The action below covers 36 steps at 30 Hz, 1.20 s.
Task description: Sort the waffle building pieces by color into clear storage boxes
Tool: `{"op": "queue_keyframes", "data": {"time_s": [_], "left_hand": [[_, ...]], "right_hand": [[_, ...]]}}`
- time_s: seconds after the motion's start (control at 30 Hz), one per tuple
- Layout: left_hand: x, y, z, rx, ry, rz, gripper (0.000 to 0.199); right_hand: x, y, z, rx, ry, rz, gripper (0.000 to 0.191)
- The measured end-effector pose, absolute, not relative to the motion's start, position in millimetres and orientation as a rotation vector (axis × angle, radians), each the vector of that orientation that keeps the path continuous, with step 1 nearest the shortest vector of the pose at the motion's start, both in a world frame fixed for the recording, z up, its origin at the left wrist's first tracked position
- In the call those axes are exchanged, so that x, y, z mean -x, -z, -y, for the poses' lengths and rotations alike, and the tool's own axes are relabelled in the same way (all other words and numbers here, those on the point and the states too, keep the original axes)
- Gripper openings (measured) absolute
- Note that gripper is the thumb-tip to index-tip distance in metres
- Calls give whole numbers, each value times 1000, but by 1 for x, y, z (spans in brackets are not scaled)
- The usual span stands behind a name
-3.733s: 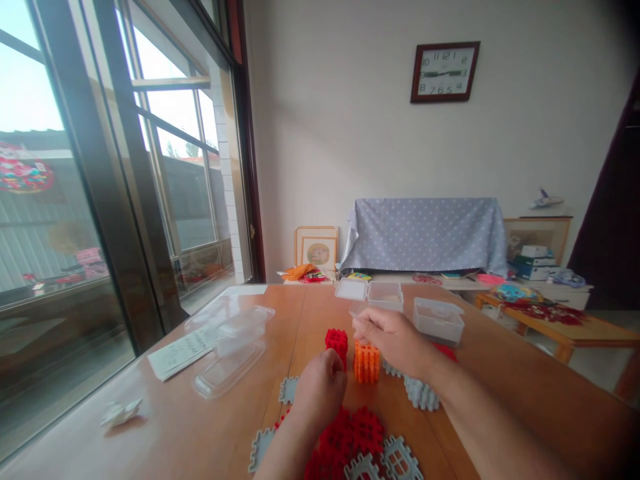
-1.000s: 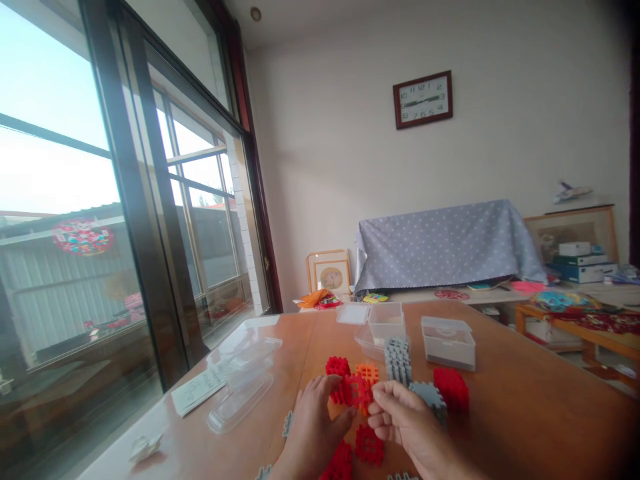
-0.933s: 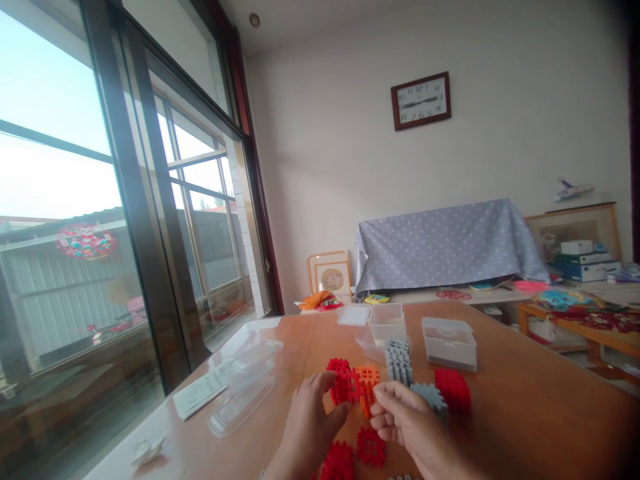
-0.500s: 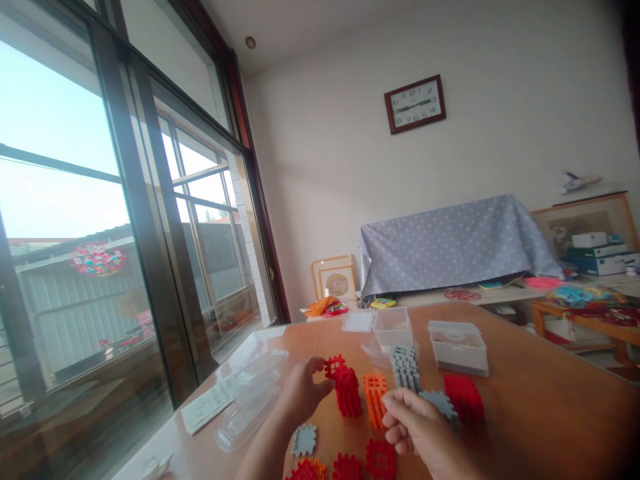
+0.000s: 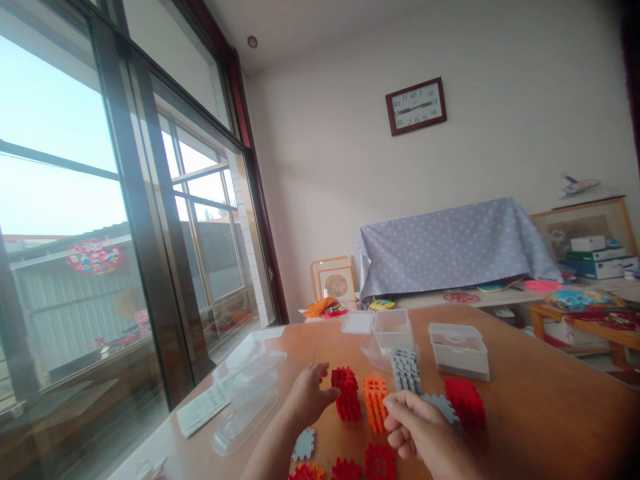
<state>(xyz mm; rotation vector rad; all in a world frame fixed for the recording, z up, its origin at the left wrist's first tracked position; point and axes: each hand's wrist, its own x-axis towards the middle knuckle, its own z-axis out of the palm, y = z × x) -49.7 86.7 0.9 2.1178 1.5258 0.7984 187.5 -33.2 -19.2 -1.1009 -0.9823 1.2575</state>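
Note:
My left hand (image 5: 311, 398) is beside the left red stack of notched square pieces (image 5: 346, 393), its fingers apart and nothing in them. Close to the orange stack (image 5: 375, 403), my right hand (image 5: 407, 421) has its thumb and fingers pressed together; what they hold, if anything, is hidden. A grey stack (image 5: 406, 371) stands behind it. Right of that lie a grey piece (image 5: 440, 407) and another red stack (image 5: 466, 403). Nearer to me are a small grey piece (image 5: 303, 445), red pieces (image 5: 380, 461) and a red-and-orange pair (image 5: 306, 472).
Clear plastic boxes (image 5: 393, 328) and a lidded box (image 5: 459, 353) stand at the back of the wooden table (image 5: 540, 413). Clear lids (image 5: 247, 413) and a paper (image 5: 203, 408) lie at the left. A dotted cloth (image 5: 450, 247) hangs behind.
The red piece by my left fingers now sits level on top of the left red stack, and those fingers have come off it. My right hand has hardly moved.

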Motion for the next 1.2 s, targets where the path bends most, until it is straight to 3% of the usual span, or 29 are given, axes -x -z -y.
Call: {"op": "queue_keyframes", "data": {"time_s": [0.47, 0.87, 1.2], "left_hand": [[37, 20, -99, -2136, -888, -1485, 62], [38, 17, -94, -2170, -906, -1493, 58], [37, 8, -87, -2209, -973, -1495, 36]], "right_hand": [[-185, 13, 41, 1074, -1210, 1025, 36], [-189, 24, 30, 1085, -1262, 1001, 42], [-190, 19, 37, 1103, -1220, 1040, 40]]}}
